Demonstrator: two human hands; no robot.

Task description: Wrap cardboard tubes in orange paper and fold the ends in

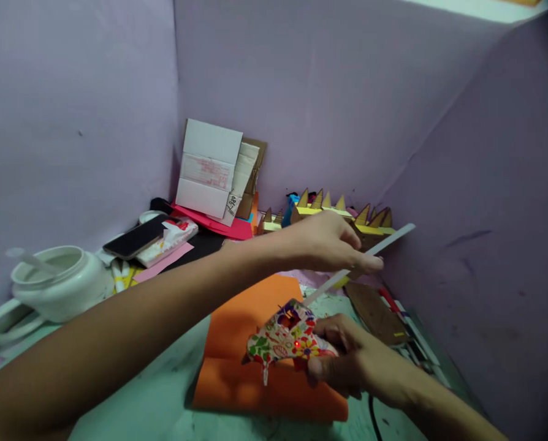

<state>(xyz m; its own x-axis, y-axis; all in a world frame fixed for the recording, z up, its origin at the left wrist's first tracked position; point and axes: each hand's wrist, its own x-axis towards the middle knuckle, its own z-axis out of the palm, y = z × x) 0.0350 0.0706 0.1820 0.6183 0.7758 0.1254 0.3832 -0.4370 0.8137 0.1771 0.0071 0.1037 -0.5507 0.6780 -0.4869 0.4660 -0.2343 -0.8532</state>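
While one flowered glue gun (pixel 283 343) hangs over one orange sheet (pixel 255 306), two hands, the left hand (pixel 327 242) and the right hand (pixel 354 352), are at work with it and one white stick (pixel 391 239)! Count the rest: one pot (pixel 62 300), well left of the sheet, a single rod (pixel 19 252) poking out; one phone (pixel 138 236), beyond the sheet's far left corner; one white card (pixel 207 171) leaning behind the sheet. Cardboard spikes (pixel 317 199) crowd beyond the sheet too, overlapping too much for a sure tally.

Now the poses! The left arm (pixel 131 331) slants across from the sheet's left, back of the hand up, thumb and fingers pinching the stick partway along. From the sheet's right comes the right arm (pixel 425 392), fingers curled round the glue gun, thumb on its near side. The stick is tilted, lower end right at the glue gun, and a red light (pixel 296 344) glows!

Hard to see? The left fingers hide a stretch of stick, the right ones cover part of the glue gun. Both arms are cut off, as is a black cord (pixel 372 416) beside the sheet's near right corner. Whether the stick sits inside the glue gun, I cannot tell.
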